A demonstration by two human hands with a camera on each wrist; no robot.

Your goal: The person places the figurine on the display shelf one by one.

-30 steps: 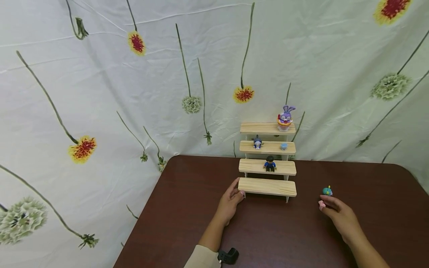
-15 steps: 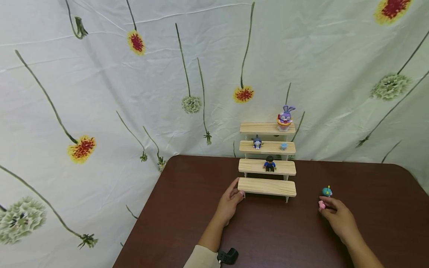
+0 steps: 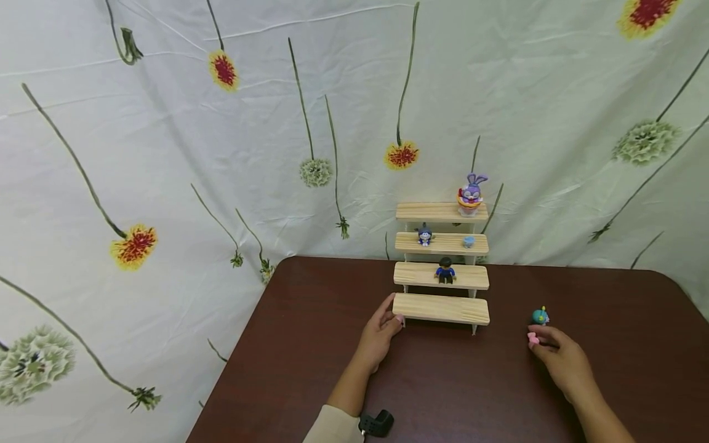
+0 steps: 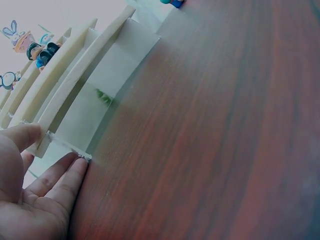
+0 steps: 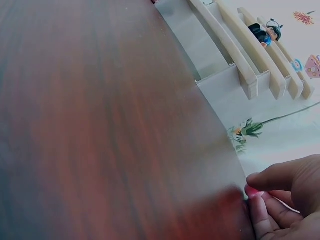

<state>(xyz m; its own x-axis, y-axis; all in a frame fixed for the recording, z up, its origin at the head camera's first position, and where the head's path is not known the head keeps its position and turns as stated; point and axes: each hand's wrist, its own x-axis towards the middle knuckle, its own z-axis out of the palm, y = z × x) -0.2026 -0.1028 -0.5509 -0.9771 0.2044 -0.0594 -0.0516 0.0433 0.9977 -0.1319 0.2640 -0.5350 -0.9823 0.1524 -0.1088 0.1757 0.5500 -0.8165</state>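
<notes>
A four-step wooden display stand [image 3: 440, 307] stands on the table. My left hand [image 3: 378, 337] holds the left end of its lowest step, with the thumb at the front; in the left wrist view, fingertips of the left hand [image 4: 37, 185] touch the clear leg near the tabletop. To the right of the stand, my right hand [image 3: 562, 363] pinches a small pink toy figure [image 3: 533, 338] between thumb and fingers, close to the tabletop. In the right wrist view, the fingers hide much of the pink figure [image 5: 252, 192]. Just beyond it lies a teal toy figure [image 3: 540, 316].
On the stand are a purple rabbit figure [image 3: 470, 197] on top, a dark blue figure [image 3: 424, 235] and a small light-blue toy [image 3: 468, 242] below, then a black-haired toy figure [image 3: 445, 272]. The brown table [image 3: 471, 387] meets a flower-print cloth [image 3: 249, 154].
The pink figure has turned slightly in my right fingers, and more of it shows. My left hand stays at the stand.
</notes>
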